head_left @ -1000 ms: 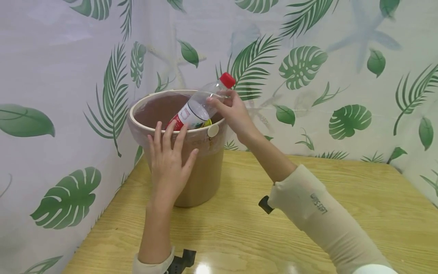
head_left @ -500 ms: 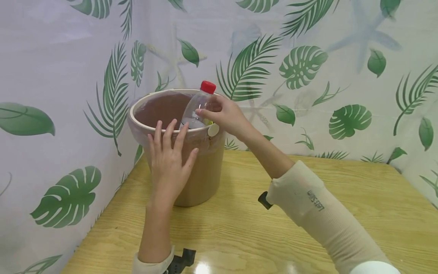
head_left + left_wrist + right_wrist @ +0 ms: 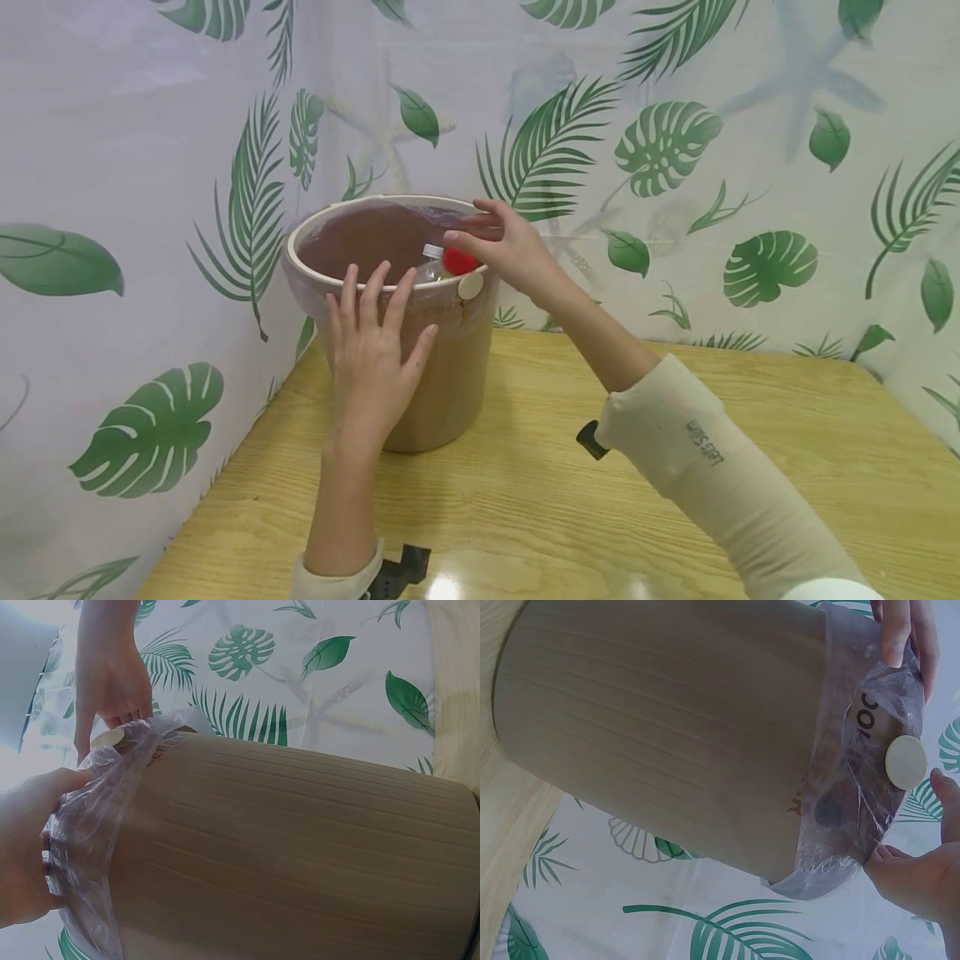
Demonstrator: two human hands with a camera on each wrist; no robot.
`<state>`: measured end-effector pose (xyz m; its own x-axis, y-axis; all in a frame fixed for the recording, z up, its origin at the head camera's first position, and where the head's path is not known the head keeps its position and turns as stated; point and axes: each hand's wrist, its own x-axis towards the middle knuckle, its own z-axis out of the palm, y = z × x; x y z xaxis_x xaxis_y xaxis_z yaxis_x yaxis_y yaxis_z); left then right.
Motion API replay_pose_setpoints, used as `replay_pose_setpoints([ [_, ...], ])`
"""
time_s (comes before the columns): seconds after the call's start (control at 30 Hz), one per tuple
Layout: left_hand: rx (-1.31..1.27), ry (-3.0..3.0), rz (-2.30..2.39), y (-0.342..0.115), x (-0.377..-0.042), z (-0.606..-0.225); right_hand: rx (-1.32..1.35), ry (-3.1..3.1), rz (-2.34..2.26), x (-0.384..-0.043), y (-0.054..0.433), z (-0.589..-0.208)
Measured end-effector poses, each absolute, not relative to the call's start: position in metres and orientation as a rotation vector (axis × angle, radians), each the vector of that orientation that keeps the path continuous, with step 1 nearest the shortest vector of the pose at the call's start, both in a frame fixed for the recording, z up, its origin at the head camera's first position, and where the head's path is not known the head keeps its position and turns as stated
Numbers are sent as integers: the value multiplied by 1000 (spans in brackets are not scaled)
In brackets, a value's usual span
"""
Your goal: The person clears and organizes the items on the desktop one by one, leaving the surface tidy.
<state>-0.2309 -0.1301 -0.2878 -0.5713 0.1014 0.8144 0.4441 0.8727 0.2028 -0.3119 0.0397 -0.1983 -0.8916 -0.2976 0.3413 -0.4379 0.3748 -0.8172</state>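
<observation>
A brown trash bin (image 3: 442, 383) with a cream rim and a clear plastic liner (image 3: 82, 847) stands upright on the table. My left hand (image 3: 372, 362) rests on its near rim with spread fingers, the thumb along the outside. Inside, at the right side, a plastic bottle's red cap (image 3: 460, 260) shows just above the rim. Next to it is a second bottle with a white cap (image 3: 432, 251). Their lower parts are hidden. My right hand (image 3: 517, 250) hovers over the right rim, fingers apart and loosely bent, close to the red cap, holding nothing.
The bin stands on a wood-grain table (image 3: 600, 500), near the left wall. Leaf-patterned sheets (image 3: 667, 150) cover the walls behind and to the left. A round cream button (image 3: 906, 763) sits on the bin's rim.
The red-capped bottle has tilted upright and sunk into the bin, from sticking out to only its cap showing. My right hand has let go of it. The left hand stays on the rim.
</observation>
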Motion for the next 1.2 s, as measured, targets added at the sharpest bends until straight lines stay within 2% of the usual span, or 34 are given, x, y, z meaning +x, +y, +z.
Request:
replay_pose_setpoints([
  [0.4, -396, -2140, -522, -131, -232, -291, 672, -2391, 1604, -304, 68, -203],
  [0.83, -381, -2142, -537, -136, -233, -295, 611, -2336, 1636, -281, 131, -216],
  [1.07, -385, -2120, -494, -132, -227, -290, 540, -2414, 1514, -268, 164, -226],
  [1.2, -492, -2018, -470, -114, -222, -286, 502, -2456, 1388, -264, 187, -236],
])
